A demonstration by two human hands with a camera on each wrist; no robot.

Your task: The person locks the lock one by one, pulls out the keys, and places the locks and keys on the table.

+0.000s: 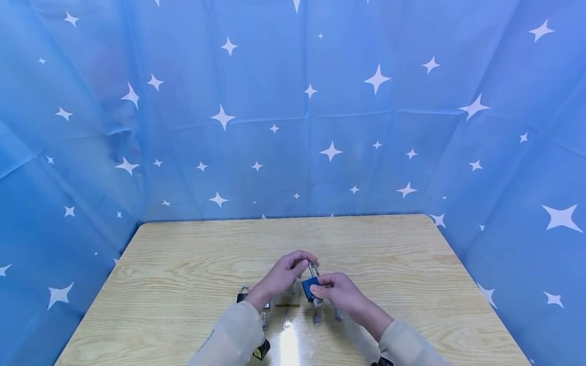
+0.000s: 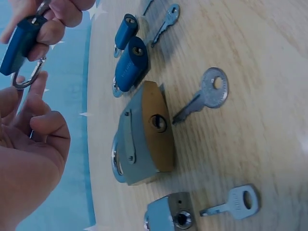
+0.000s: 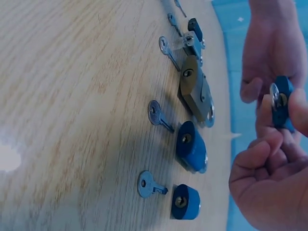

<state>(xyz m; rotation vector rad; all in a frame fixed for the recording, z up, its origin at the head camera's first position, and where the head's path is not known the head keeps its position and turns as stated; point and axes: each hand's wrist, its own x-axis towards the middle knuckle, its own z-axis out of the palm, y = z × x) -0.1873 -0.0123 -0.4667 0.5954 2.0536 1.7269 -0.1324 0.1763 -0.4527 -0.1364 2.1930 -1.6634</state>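
Note:
Above the table my right hand (image 1: 341, 292) grips a blue padlock (image 1: 310, 287) by its body, fingers on one face and thumb on the other. A key (image 3: 275, 96) sits in the padlock's keyhole. My left hand (image 1: 286, 274) pinches the metal shackle (image 2: 29, 81) at the padlock's other end with its fingertips. One leg of the shackle appears to stand out of the body. Below the hands, two more blue padlocks (image 3: 191, 147) lie on the table, beside a large brass-faced padlock (image 2: 149, 134).
A silver padlock (image 3: 192, 45) and a black padlock (image 1: 243, 294) continue the row. Loose keys (image 2: 209, 91) lie in front of the locks on the wooden table (image 1: 183, 264). A blue curtain (image 1: 274, 168) with white stars stands behind and at both sides.

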